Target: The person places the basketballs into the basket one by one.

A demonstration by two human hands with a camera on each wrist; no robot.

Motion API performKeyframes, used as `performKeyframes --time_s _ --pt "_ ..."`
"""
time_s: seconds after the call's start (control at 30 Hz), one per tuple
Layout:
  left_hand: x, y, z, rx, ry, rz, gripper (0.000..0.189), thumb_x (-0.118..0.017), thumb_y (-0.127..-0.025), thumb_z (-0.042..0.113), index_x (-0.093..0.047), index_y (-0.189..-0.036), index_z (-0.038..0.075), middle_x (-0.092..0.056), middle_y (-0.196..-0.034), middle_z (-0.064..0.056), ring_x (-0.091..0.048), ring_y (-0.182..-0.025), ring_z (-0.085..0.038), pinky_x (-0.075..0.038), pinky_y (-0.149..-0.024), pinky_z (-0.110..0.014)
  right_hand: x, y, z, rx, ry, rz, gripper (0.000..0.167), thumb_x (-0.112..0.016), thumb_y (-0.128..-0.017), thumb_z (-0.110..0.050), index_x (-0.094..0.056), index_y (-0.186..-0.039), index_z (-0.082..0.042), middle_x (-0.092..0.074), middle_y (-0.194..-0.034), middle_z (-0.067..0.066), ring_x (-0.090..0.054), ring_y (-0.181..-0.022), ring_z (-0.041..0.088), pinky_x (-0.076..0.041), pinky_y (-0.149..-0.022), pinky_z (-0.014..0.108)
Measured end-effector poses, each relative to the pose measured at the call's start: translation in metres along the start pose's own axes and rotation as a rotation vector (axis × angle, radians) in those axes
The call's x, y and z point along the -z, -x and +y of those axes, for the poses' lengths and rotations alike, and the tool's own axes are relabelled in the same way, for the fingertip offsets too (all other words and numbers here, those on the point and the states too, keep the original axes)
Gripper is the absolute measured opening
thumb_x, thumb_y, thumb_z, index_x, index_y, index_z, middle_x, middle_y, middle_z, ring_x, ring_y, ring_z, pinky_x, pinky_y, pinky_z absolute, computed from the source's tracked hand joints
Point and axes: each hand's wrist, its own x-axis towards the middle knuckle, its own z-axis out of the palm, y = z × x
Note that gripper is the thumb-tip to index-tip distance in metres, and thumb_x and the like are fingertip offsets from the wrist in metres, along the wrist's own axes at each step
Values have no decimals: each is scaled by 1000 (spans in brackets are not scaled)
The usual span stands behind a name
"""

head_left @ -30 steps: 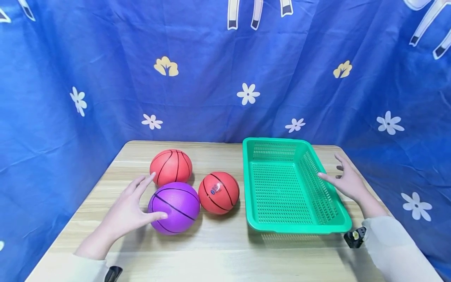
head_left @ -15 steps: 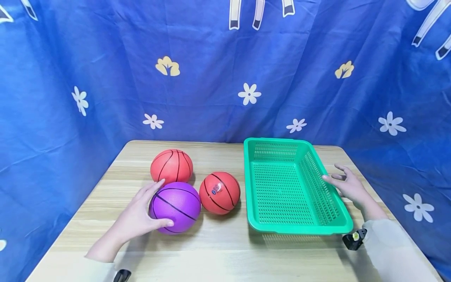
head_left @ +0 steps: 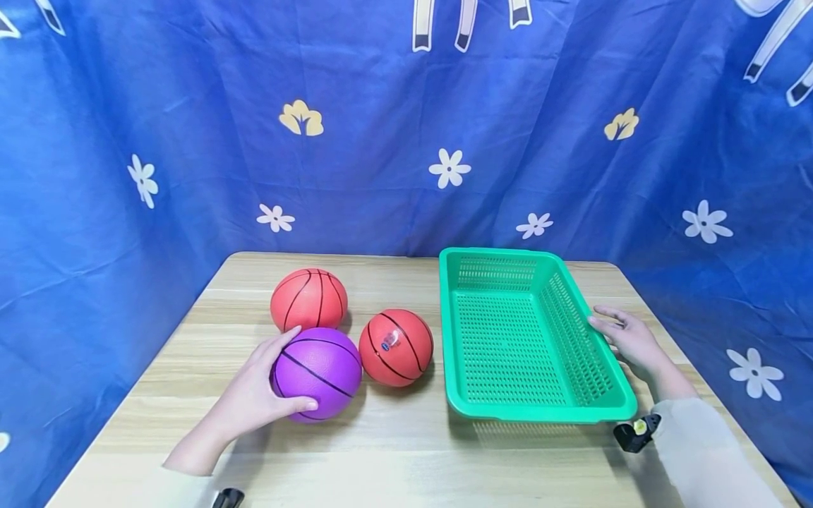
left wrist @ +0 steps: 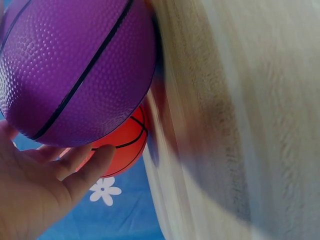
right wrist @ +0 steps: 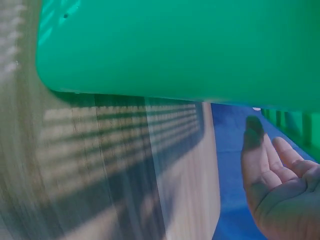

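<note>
My left hand (head_left: 257,395) curves round the left side of a purple basketball (head_left: 325,370), thumb on its near side and a finger over its far side. The ball rests on the table. In the left wrist view the other fingers (left wrist: 87,172) lie at the edge of the purple ball. At the right, my right hand (head_left: 637,351) is at the outer side of a green plastic basket (head_left: 449,346), thumb tip right at the rim. The right wrist view has its fingers (right wrist: 255,155) loosely bent beside the basket's wall (right wrist: 190,50). Nothing lies in the basket.
A red basketball (head_left: 309,300) sits behind the purple one, and another red basketball (head_left: 395,349) sits to its right, towards the basket. All stand on a light wooden table (head_left: 381,466). A blue patterned curtain (head_left: 381,183) hangs behind and at both sides.
My left hand has moved right and closed in round the purple basketball. My right hand has come down and in to the basket's rim. The balls and basket have stayed put.
</note>
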Motion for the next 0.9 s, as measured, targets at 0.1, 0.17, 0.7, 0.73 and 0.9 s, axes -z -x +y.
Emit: performKeyframes --time_s 0.1,0.17,0.7,0.73,0.9 --pt "0 0 1 0 6 3 107 -90 -57 43 -37 -144 9 -41 -133 -22 -50 -111 -42 -46 -80 -63 1 0 2 -1 0 1 74 -50 -97 -43 -20 -149 2 -42 -138 26 -58 -97 5 -52 -82 32" --pt "0 0 1 0 10 4 107 -90 -57 42 -37 -144 9 -42 -133 -22 -51 -110 -42 -46 -80 -63 2 0 3 -6 -5 4 73 -51 -97 -42 -23 -148 3 -52 -130 17 -58 -96 3 -52 -82 32" --pt "2 1 0 34 63 31 102 -92 -56 38 -42 -141 11 -50 -129 -16 -53 -110 -40 -47 -81 -61 5 0 4 -82 -212 -31 75 -60 -94 -35 -27 -144 10 -64 -98 -17 -63 -90 1 -54 -79 29" --pt "3 1 0 38 65 32 102 -92 -56 38 -42 -141 11 -50 -129 -16 -53 -110 -40 -47 -81 -60 6 0 4 -85 -217 -35 75 -60 -94 -35 -26 -144 10 -64 -98 -16 -63 -90 2 -54 -79 29" --pt "9 2 3 58 82 34 102 -92 -57 36 -41 -142 13 -51 -129 -16 -53 -109 -39 -47 -81 -59 7 0 4 -100 -235 -43 72 -59 -95 -33 -28 -144 10 -66 -97 -15 -64 -90 3 -54 -78 29"
